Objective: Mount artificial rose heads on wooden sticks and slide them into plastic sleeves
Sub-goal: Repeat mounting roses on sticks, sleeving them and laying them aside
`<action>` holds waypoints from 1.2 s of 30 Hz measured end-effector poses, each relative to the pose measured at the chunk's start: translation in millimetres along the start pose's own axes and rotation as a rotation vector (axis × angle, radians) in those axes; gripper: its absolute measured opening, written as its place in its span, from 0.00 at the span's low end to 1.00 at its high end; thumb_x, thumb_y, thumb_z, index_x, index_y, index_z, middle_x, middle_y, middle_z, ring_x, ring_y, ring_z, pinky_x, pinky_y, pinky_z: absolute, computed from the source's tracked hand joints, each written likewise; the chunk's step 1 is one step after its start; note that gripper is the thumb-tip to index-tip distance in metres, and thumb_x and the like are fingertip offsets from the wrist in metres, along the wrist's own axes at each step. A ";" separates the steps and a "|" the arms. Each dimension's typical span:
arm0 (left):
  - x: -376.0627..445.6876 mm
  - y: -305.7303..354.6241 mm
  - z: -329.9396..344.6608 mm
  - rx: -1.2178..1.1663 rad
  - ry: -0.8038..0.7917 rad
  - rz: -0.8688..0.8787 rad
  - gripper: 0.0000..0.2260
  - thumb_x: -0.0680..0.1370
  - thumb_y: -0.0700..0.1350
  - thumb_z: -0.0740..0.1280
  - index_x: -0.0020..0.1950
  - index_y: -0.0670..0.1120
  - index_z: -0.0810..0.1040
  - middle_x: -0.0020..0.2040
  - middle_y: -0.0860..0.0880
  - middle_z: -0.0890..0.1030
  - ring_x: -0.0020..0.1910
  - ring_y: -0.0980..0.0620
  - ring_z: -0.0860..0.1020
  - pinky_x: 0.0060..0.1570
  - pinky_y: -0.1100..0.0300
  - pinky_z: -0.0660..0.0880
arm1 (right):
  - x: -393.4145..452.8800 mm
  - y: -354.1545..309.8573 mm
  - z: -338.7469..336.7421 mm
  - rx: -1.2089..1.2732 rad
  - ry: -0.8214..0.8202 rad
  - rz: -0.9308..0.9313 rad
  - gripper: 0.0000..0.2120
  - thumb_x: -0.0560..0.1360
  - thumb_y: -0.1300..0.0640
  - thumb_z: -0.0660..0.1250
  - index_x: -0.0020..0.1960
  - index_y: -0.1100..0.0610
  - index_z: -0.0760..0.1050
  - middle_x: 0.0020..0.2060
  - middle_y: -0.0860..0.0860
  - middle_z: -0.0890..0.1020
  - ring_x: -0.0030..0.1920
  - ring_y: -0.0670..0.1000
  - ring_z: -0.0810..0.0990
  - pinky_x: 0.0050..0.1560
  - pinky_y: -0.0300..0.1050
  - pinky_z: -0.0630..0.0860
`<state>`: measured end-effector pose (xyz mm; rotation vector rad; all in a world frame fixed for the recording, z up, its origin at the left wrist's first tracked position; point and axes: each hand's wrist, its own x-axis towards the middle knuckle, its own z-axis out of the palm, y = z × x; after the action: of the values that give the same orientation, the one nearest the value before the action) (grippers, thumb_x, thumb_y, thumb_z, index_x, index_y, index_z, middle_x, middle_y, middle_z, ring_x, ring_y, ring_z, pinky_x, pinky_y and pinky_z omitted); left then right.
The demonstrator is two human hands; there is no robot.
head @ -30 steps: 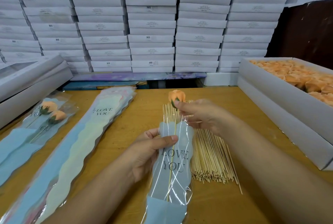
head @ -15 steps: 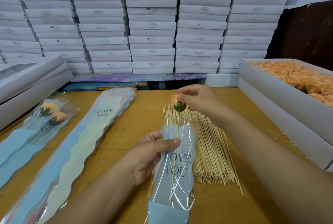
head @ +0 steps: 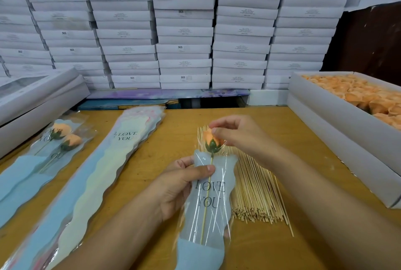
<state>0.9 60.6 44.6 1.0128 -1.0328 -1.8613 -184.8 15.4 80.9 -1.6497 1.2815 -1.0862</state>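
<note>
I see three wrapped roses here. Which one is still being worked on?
The rose in the middle, its sleeve gripped by the left hand and its head pinched by the right hand. The two finished roses lie untouched at the left.

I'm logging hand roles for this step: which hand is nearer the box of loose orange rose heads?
Right. The right hand pinches the rose at mid-table, on the side of the box. The left hand grips the sleeve lower and farther left.

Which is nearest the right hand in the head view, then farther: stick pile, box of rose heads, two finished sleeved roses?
1. stick pile, just below the right hand.
2. box of rose heads, off to its right.
3. two finished sleeved roses, far left.
</note>
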 end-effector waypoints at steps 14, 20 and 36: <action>10.1 -0.3 -8.2 -0.077 0.023 0.000 0.05 0.72 0.34 0.72 0.45 0.40 0.87 0.43 0.40 0.86 0.36 0.48 0.86 0.33 0.59 0.82 | -5.2 8.3 10.1 -0.010 -0.082 0.045 0.06 0.80 0.54 0.67 0.52 0.44 0.81 0.49 0.42 0.85 0.48 0.39 0.83 0.52 0.38 0.77; 10.0 2.2 -10.4 -0.099 0.080 -0.016 0.22 0.73 0.36 0.73 0.66 0.35 0.77 0.50 0.36 0.84 0.39 0.43 0.84 0.41 0.51 0.83 | -5.7 10.5 17.6 -0.012 -0.072 0.044 0.05 0.80 0.52 0.67 0.51 0.43 0.80 0.48 0.40 0.84 0.45 0.33 0.81 0.46 0.33 0.73; 11.7 3.9 -12.4 -0.009 0.128 -0.005 0.17 0.77 0.46 0.71 0.62 0.39 0.81 0.52 0.38 0.85 0.43 0.45 0.83 0.50 0.49 0.80 | -5.1 18.1 22.3 -0.030 -0.122 0.069 0.09 0.80 0.43 0.64 0.50 0.44 0.81 0.44 0.36 0.85 0.46 0.34 0.81 0.52 0.37 0.72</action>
<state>8.2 45.3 40.5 1.1152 -0.9466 -1.7787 -170.5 18.2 55.7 -1.6552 1.2707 -0.9157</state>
